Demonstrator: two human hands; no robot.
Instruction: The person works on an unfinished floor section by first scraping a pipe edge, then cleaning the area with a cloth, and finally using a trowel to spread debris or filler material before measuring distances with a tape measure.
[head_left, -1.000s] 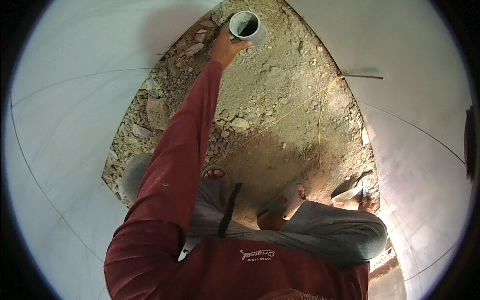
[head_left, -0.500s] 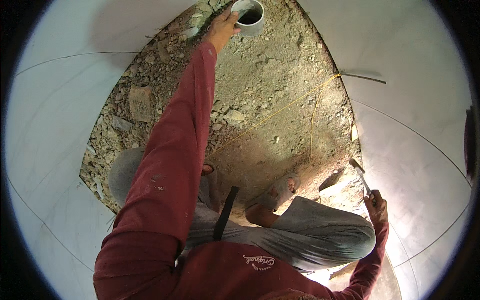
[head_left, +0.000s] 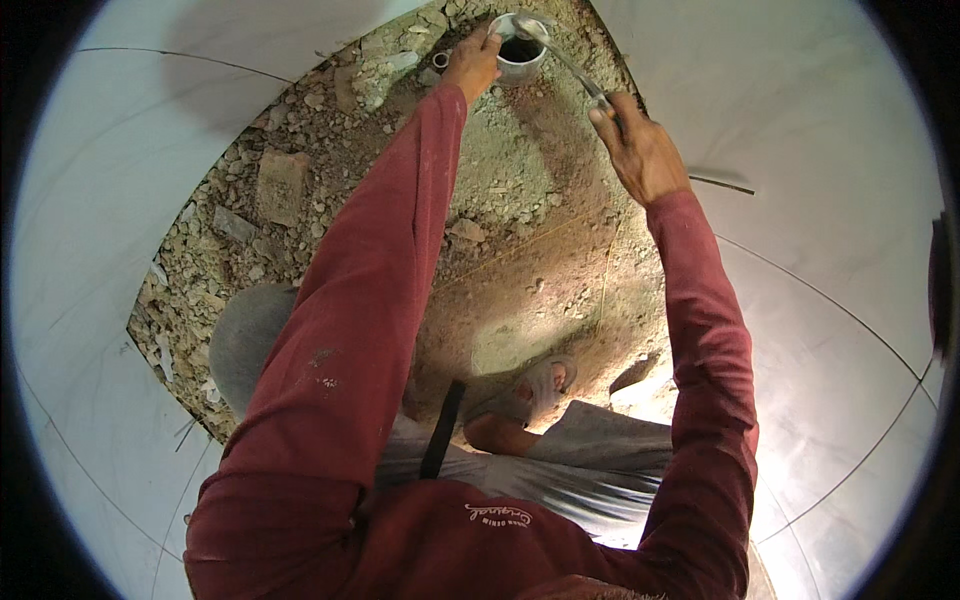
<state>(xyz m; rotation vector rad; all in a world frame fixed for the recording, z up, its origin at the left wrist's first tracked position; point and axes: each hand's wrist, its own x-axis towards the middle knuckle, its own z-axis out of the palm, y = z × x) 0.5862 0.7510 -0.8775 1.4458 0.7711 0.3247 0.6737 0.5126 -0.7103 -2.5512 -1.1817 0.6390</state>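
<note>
A: Here we are at the far end of the rubble patch (head_left: 510,175), and we see the left hand (head_left: 473,65) closed on the left rim of a grey pipe section (head_left: 522,72).

B: So the pipe lies just right of that hand, touching its fingers. How does it point?

A: Mouth up towards us, long axis roughly upright; we catch its near outer wall below the rim.

B: And over on the right?

A: The right hand (head_left: 640,150) is wrapped round the handle of a hammer-like tool (head_left: 577,72)! The tool reaches out ahead of the fingers, to the far left of that hand.

B: Its long axis, then?

A: Slantwise: grip end near and right, head far and left, right above the pipe's mouth. The head is blurred, and we can't tell whether it touches the rim.

B: What else have we got?

A: A small pale ring (head_left: 440,60) just left of the left hand, a squarish block (head_left: 283,187) farther left and nearer, and a yellow string (head_left: 545,235) slanting across the dirt between the sleeves. Pale slabs (head_left: 830,170) flank the patch left and right, and we spot a sandalled foot (head_left: 545,388) at the near side.
</note>
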